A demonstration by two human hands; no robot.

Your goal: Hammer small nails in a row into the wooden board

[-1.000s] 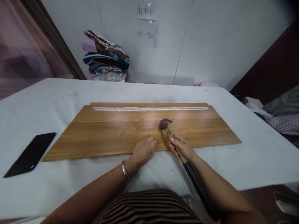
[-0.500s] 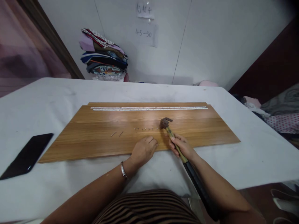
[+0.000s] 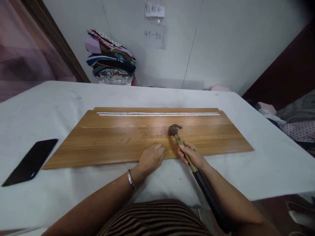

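Observation:
My right hand (image 3: 192, 154) grips a claw hammer (image 3: 188, 157) by the yellowish upper part of its handle, below the rusty head. The dark lower grip runs back along my forearm. The head is at the right end of a row of several nails (image 3: 154, 135) standing in a wooden board (image 3: 98, 144). My left hand (image 3: 152, 158) rests on the board's near edge with its fingers curled; its fingertips are hidden, so I cannot tell whether it holds anything. Two loose nails (image 3: 124, 140) lie on the board to the left of the row.
Two white strips (image 3: 157, 114) run along the board's far side. A black phone-like slab (image 3: 31, 162) lies on the white-covered table (image 3: 73, 190) at left. Folded clothes (image 3: 110, 59) are stacked against the wall, which bears paper notes (image 3: 155, 34).
The view has shifted very slightly. Both hands and the hammer are in nearly the same place over the board.

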